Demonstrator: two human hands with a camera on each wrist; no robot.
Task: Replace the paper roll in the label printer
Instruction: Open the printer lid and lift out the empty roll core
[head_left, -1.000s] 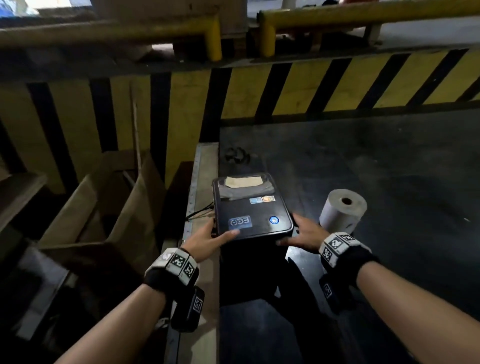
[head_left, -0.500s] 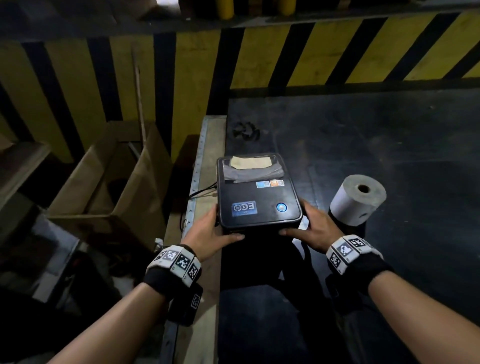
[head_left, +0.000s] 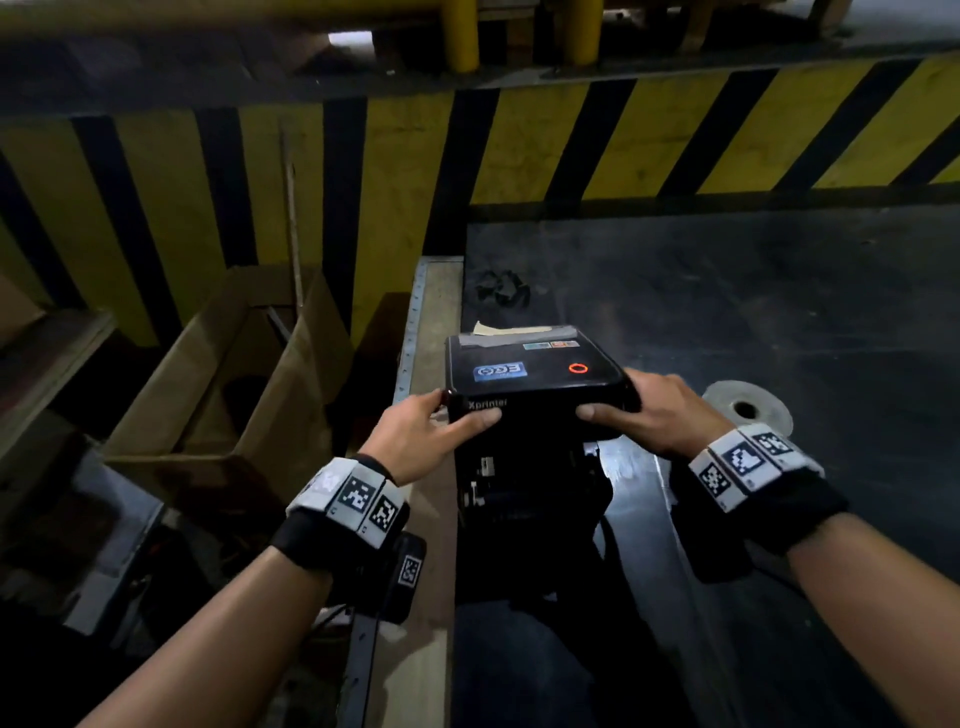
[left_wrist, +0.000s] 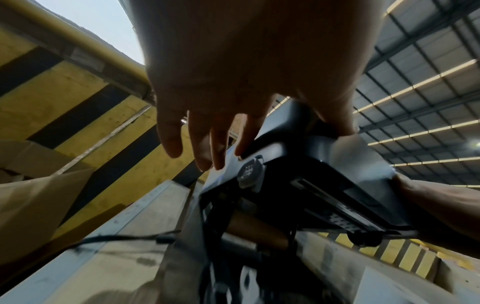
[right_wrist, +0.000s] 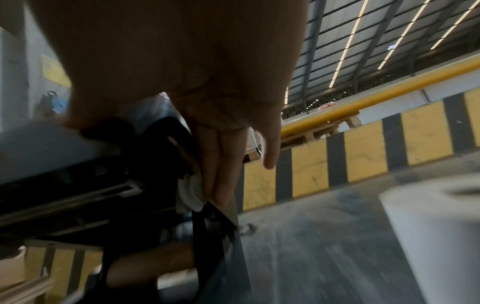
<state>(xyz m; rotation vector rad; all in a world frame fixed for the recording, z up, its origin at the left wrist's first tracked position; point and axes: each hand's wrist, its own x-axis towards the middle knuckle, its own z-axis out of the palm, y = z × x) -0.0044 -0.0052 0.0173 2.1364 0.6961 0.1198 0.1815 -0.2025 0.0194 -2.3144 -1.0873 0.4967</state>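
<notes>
Printer lid (head_left: 530, 374), marked "Xprinter", is lifted ajar, pinched by left hand (head_left: 421, 441) and right hand (head_left: 644, 415) fingers.

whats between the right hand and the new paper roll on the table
Nothing lies there. In the head view the right hand grips the printer lid, and only bare dark tabletop shows between it and the white paper roll beside it.

black wristbands (head_left: 769, 499) with white markers
</notes>
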